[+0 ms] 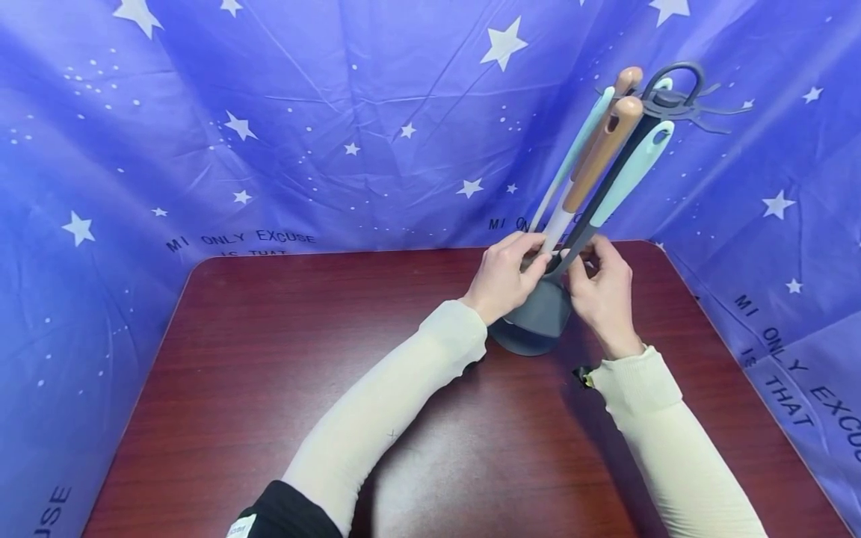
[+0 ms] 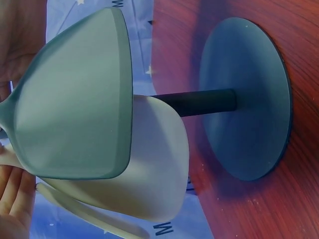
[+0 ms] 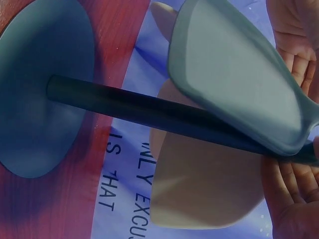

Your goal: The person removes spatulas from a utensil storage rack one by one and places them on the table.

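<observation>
A dark grey utensil stand (image 1: 673,104) with a looped top and thin hooks carries several hanging kitchen utensils. Nearest the camera is a dark grey turner (image 2: 79,109) with a mint handle (image 1: 632,175). Beside it hangs a brown-handled utensil (image 1: 602,157) with a white shaft. My left hand (image 1: 506,273) pinches at that white shaft from the left, low down. On the other side, my right hand (image 1: 602,295) curls thumb and forefinger at the turner's neck. Pale broad heads (image 3: 209,189) hang behind the turner, their necks partly hidden by the hands.
The stand's round base (image 2: 249,99) sits on a dark red wooden table (image 1: 303,321), towards its back right. Blue curtains (image 1: 323,112) with white stars hang close behind and at both sides. A small black object (image 1: 581,377) shows by the right cuff.
</observation>
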`<state>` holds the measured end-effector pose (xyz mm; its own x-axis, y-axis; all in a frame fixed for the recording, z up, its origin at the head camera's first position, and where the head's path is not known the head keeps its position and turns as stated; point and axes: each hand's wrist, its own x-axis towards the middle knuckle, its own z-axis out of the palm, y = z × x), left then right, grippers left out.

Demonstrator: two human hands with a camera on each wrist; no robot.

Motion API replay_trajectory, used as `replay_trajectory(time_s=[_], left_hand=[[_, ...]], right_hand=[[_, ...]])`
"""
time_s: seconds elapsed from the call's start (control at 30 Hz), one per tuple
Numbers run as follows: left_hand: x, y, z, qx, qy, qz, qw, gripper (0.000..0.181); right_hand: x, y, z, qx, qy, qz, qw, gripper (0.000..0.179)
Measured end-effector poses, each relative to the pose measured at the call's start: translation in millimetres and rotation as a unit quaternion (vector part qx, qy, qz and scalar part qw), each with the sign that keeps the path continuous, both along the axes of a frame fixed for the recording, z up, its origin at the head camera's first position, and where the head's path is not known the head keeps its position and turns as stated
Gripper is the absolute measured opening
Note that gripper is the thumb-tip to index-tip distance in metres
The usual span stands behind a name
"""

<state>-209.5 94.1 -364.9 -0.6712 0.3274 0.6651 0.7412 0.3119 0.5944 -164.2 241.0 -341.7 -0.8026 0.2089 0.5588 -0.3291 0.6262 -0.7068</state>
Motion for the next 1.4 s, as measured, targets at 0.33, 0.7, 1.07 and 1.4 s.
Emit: replay_trajectory(time_s=[0.33, 0.7, 1.07, 1.4], left_hand=[[-0.9, -8.4, -1.6, -0.002, -0.005, 0.000, 1.0000, 0.024], [-0.7, -19.1, -2.3, 0.001, -0.003, 0.003, 1.0000, 0.023], [-1.4, -27.6, -3.8, 0.012, -0.007, 0.002, 0.9999, 0.023], [-0.9, -34.7, -2.8, 0.017, -0.002, 0.004, 0.9998, 0.021]], right_hand=[[-2.6, -3.9, -4.6, 0.001, -0.014, 0.003, 0.9999, 0.013], [-9.1, -6.7, -12.1, 0.014, -0.002, 0.007, 0.9999, 0.012], [-9.6, -15.2, -11.1, 0.016, 0.005, 0.019, 0.9997, 0.011], [-11.8, -22.1, -10.9, 0.027, 0.017, 0.030, 0.9990, 0.012]])
